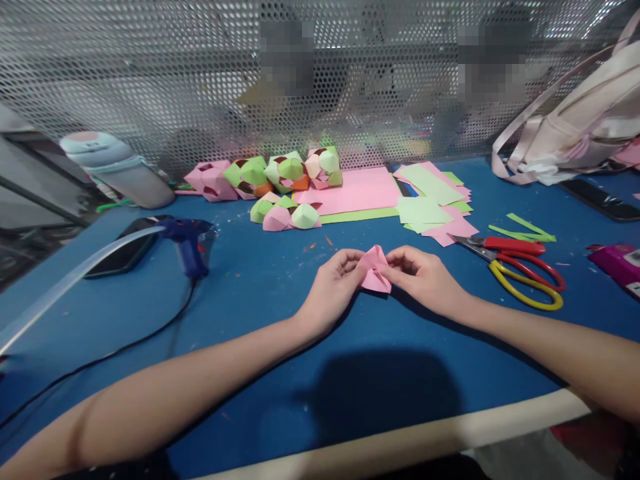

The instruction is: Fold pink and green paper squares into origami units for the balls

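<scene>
A small folded pink paper piece (375, 269) sits just above the blue tabletop (260, 313) at the centre. My left hand (333, 283) pinches its left side with curled fingers. My right hand (425, 279) pinches its right side, fingers pressed together. Both forearms rest on the table.
Folded pink, green and orange paper shapes (280, 180) lie at the back by flat pink sheets (357, 190) and green squares (425, 210). Red-and-yellow scissors (520, 263) lie to the right, a blue glue gun (187, 243) with its cord to the left. A bottle (117, 170), a bag (575, 127) and a mesh wall (200, 73) stand behind.
</scene>
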Available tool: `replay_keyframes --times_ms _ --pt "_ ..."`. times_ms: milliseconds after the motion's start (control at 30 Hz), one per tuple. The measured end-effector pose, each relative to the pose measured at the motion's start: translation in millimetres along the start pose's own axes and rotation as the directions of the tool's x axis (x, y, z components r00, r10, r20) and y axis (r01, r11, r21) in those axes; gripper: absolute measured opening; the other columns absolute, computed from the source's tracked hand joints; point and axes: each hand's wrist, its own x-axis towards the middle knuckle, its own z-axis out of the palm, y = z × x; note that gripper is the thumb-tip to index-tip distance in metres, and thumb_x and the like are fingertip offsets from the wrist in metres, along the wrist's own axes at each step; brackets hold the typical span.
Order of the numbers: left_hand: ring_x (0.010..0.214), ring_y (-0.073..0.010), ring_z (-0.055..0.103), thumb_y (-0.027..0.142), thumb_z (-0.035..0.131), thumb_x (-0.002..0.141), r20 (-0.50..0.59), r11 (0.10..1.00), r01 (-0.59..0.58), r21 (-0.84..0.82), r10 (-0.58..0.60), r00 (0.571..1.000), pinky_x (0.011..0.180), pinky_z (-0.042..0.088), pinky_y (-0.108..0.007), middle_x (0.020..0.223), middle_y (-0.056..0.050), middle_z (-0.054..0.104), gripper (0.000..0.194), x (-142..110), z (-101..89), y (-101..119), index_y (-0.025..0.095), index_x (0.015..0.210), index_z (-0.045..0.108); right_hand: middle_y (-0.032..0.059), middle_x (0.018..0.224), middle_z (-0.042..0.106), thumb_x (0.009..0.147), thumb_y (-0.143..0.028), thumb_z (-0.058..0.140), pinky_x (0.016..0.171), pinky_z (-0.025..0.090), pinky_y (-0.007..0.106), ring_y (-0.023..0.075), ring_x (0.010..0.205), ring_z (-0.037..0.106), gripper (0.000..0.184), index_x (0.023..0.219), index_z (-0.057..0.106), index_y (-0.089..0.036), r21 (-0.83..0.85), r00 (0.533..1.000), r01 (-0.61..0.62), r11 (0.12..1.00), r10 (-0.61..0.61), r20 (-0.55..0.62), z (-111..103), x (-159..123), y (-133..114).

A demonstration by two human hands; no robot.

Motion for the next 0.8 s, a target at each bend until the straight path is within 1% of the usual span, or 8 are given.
replay_keyframes --times_ms 67,133,300,433,500,567,667,800 --pt "0.08 -0.0132 0.06 0.032 0.061 0.083 0.035 1.0 -0.006 0.017 0.005 0.999 0.073 0.046 -0.024 0.09 -0.003 0.066 0.026 -0.3 -0.4 -0.7 0.015 0.103 0.06 0.0004 0.08 0.065 0.084 -0.039 0.061 0.063 0.045 0.023 0.0113 0.069 0.057 0.022 0.091 0.063 -0.018 -0.002 1.0 -0.004 1.0 0.004 -0.001 0.5 -0.2 0.5" --pt "0.082 -0.0141 0.06 0.033 0.06 0.083 0.041 0.998 -0.012 0.068 0.009 0.999 0.074 0.046 -0.025 0.094 -0.005 0.067 0.027 -0.6 -0.9 -0.9 0.014 0.102 0.061 -0.0004 0.077 0.064 0.085 -0.036 0.06 0.062 0.045 0.023 0.0107 0.066 0.055 0.019 0.091 0.062 -0.018 -0.006 1.0 -0.005 1.0 0.005 0.001 0.8 -0.3 1.1" --pt "0.076 -0.0125 0.059 0.031 0.062 0.08 0.037 0.985 -0.036 0.171 0.031 0.999 0.069 0.046 -0.023 0.089 -0.002 0.066 0.02 -2.1 -0.1 0.5 0.016 0.094 0.061 -0.0014 0.076 0.063 0.085 -0.026 0.057 0.063 0.045 0.023 0.0107 0.066 0.056 0.011 0.092 0.061 -0.019 -0.047 1.0 0.0 0.999 -0.001 -0.008 1.2 0.3 2.0" --pt "0.073 -0.0128 0.058 0.029 0.059 0.08 0.055 0.967 -0.076 0.242 0.065 0.996 0.067 0.046 -0.023 0.086 -0.001 0.064 0.017 -2.2 1.7 -0.4 0.017 0.092 0.061 0.0002 0.08 0.063 0.085 -0.023 0.055 0.066 0.045 0.025 0.012 0.071 0.056 0.01 0.091 0.062 -0.019 -0.136 0.999 0.039 0.99 -0.043 -0.028 2.4 0.2 -0.8" --pt "0.076 -0.0134 0.058 0.027 0.059 0.08 0.052 0.957 -0.103 0.27 0.093 0.994 0.069 0.046 -0.024 0.085 -0.001 0.064 0.016 -1.2 1.8 -1.6 0.016 0.091 0.061 0.0012 0.083 0.063 0.086 -0.023 0.055 0.069 0.045 0.026 0.0127 0.074 0.057 0.011 0.092 0.062 -0.019 -0.181 0.996 0.083 0.98 -0.09 -0.027 3.7 -0.6 -2.1" --pt "0.079 -0.014 0.059 0.023 0.059 0.078 0.032 0.955 -0.122 0.27 0.118 0.993 0.072 0.046 -0.024 0.086 -0.001 0.064 0.014 0.3 1.2 -2.7 0.016 0.09 0.062 0.002 0.087 0.064 0.085 -0.025 0.057 0.071 0.046 0.026 0.0132 0.076 0.057 0.015 0.098 0.061 -0.02 -0.193 0.992 0.114 0.975 -0.123 -0.035 5.4 -1.5 -2.0" --pt "0.081 -0.014 0.059 0.017 0.059 0.075 -0.01 0.964 -0.12 0.239 0.126 0.992 0.073 0.045 -0.024 0.087 -0.001 0.064 0.015 2.2 0.0 -3.6 0.016 0.09 0.062 0.0026 0.093 0.064 0.081 -0.027 0.064 0.073 0.048 0.027 0.0137 0.079 0.059 0.03 0.109 0.056 -0.02 -0.166 0.991 0.11 0.98 -0.121 -0.057 7.5 -2.3 1.0" --pt "0.082 -0.0142 0.058 0.017 0.059 0.075 -0.024 0.972 -0.111 0.206 0.118 0.993 0.074 0.045 -0.024 0.087 -0.001 0.064 0.015 1.7 0.2 -3.2 0.017 0.091 0.062 0.0029 0.095 0.066 0.08 -0.026 0.064 0.074 0.049 0.028 0.0147 0.082 0.061 0.03 0.108 0.056 -0.02 -0.163 0.992 0.101 0.982 -0.111 -0.055 8.2 -2.2 5.1"
